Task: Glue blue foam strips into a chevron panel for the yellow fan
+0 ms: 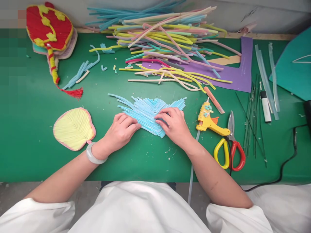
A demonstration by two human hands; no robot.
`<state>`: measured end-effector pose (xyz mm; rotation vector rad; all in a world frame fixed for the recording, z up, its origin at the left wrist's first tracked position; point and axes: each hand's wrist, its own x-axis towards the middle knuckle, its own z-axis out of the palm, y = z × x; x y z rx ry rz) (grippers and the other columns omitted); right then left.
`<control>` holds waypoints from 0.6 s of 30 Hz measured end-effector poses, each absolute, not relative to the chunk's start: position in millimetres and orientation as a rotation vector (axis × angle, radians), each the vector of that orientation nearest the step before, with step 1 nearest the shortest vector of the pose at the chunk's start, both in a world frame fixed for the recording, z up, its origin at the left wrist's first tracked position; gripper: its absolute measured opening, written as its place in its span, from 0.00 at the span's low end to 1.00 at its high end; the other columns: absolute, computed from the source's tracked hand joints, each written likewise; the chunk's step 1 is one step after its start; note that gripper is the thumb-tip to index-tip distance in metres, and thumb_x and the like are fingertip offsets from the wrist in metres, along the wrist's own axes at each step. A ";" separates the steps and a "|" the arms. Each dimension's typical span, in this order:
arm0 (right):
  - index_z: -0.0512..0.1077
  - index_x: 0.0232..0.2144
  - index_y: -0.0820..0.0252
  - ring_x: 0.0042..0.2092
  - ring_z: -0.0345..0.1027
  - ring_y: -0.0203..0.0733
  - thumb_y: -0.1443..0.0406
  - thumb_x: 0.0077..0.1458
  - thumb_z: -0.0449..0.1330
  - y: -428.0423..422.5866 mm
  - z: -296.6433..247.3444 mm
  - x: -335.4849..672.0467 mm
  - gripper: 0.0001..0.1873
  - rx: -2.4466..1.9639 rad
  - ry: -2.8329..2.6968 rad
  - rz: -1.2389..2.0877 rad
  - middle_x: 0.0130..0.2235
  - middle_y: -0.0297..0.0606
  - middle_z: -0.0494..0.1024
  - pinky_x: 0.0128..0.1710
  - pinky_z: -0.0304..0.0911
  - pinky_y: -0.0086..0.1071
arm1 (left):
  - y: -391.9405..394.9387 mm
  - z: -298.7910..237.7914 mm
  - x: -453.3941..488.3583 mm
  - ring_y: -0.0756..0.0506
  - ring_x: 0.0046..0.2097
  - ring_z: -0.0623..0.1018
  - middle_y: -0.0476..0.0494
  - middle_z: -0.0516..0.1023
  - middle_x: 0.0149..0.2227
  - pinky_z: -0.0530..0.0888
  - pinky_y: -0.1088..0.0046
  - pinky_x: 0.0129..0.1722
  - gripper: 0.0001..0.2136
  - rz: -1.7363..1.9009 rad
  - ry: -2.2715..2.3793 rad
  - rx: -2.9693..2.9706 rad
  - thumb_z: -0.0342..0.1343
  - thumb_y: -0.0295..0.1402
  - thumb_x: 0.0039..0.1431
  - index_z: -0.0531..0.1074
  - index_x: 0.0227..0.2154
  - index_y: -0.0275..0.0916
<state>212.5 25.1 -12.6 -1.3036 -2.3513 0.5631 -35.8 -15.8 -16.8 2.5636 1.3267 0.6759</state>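
On the table lies a light-blue piece made of pipe cleaners (150, 113), laid side by side in a V pattern with loose ends at its upper left. My left hand (123, 129) pinches its lower left edge, fingers close together. At the right side my right hand (173, 124) has curled fingers gripping the piece, covering part of it. A bracelet (93, 153) circles my left wrist. To the left rests a yellow leaf-shaped pipe-cleaner piece (74, 128) with a pink rim. Right of my right hand lies a yellow glue gun (206, 121) with a glue stick in its back.
Scissors (232, 145) with yellow and red handles lie beside the glue gun. Loose pipe cleaners (165, 35) pile up at the back over purple sheet (245, 74). A red decorated fan (52, 27) lies at upper left. Green stems (252, 119) and a black cord (286, 161) are right.
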 end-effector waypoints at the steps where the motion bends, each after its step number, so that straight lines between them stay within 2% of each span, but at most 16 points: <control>1: 0.76 0.42 0.51 0.50 0.65 0.48 0.62 0.64 0.57 25.1 -12.6 212.5 0.08 -1.307 -2.353 0.567 0.46 0.39 0.77 0.51 0.55 0.42 | -15.6 -16.8 -35.7 0.44 0.40 0.72 0.44 0.77 0.37 0.66 0.60 0.48 0.07 0.679 1.326 2.541 0.53 0.28 0.65 0.76 0.38 0.45; 18: 0.76 0.42 0.51 0.50 0.65 0.48 0.61 0.65 0.57 24.7 -13.4 212.5 0.08 -1.313 -2.366 0.567 0.47 0.39 0.76 0.51 0.55 0.43 | -13.6 -14.0 -31.9 0.44 0.38 0.72 0.44 0.77 0.35 0.67 0.59 0.46 0.08 0.614 1.322 2.562 0.51 0.30 0.67 0.75 0.36 0.44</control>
